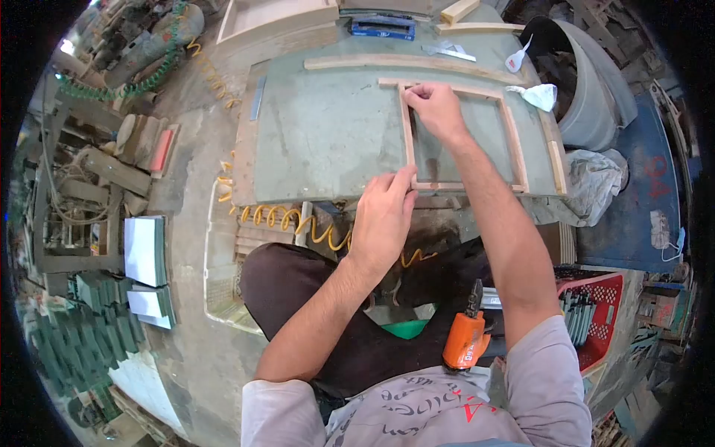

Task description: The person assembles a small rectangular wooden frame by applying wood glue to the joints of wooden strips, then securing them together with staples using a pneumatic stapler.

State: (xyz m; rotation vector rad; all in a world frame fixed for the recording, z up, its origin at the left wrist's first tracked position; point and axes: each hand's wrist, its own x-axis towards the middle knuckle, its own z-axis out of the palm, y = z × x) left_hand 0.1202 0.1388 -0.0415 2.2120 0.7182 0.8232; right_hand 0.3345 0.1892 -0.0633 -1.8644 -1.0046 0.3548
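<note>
A rectangular wooden frame (514,141) lies on the grey-green tabletop (320,134). My left hand (383,216) touches the frame's near left corner, its fingers together around the strip's end. At the far left corner, my right hand (436,110) has its thumb and fingers pinched at the left strip. Whether something small sits between those fingertips is hidden. A long wooden strip (417,67) lies just beyond the frame. An orange tool (464,341) rests at my lap, apart from both hands.
White bottles (538,97) lie at the table's right, beside a large grey drum (596,82). A blue box (382,28) and a wooden tray (275,26) are at the far side. A yellow coiled hose (320,237) runs under the near edge; a red crate (599,320) stands lower right.
</note>
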